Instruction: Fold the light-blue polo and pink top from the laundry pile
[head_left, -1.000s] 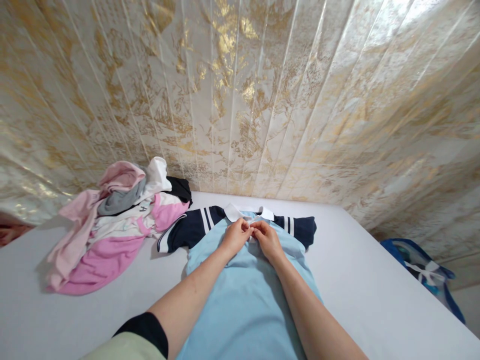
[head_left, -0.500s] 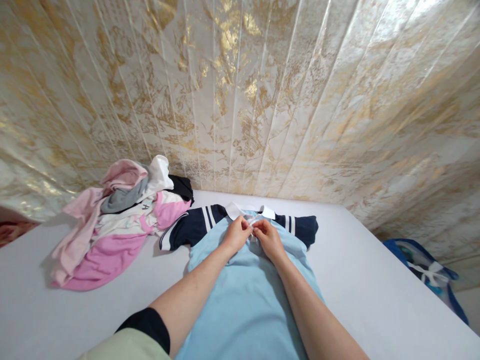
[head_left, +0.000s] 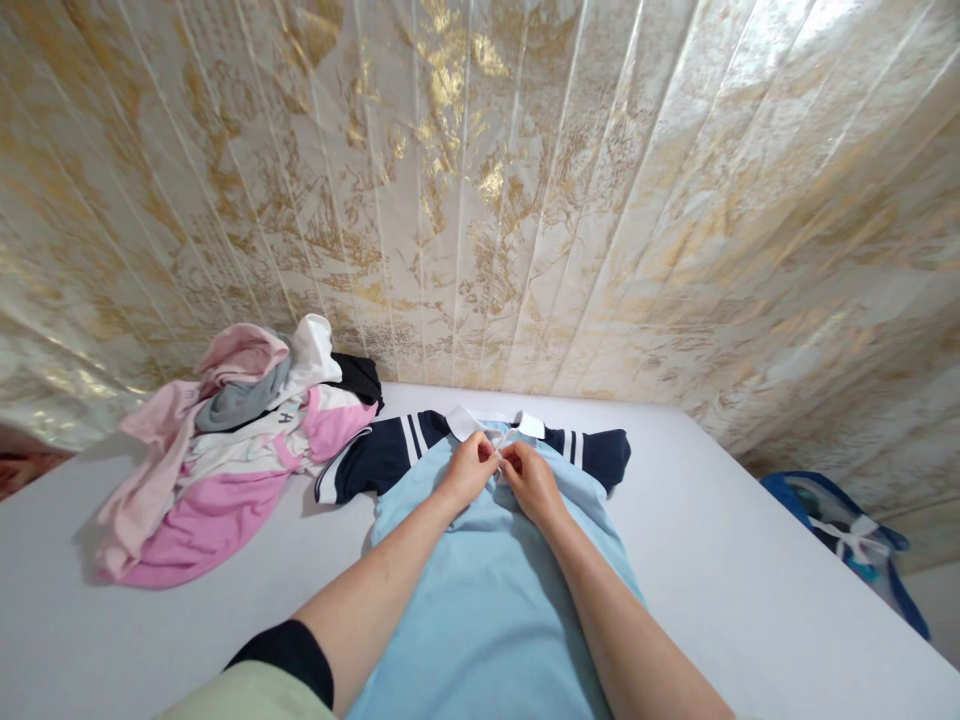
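Head view: we see a light-blue shirt [head_left: 495, 590] laid flat on a white table [head_left: 735, 560], its white collar [head_left: 532, 426] at the far end and its two striped navy sleeves [head_left: 604, 457] spread out to the sides. Our left hand [head_left: 469, 477] and right hand [head_left: 535, 485] meet just below the collar, at the front opening. On each, we have thumb and forefinger pinching the shirt's fabric, the fingertips nearly touching; the exact bit between them is too small for us to tell. Left of the shirt lies a rumpled pile of clothes [head_left: 217, 530], mostly pink, close beside one sleeve. Beyond the table hangs a gold-patterned curtain [head_left: 450, 220], and a blue-edged bag [head_left: 909, 600] sits past the right edge.
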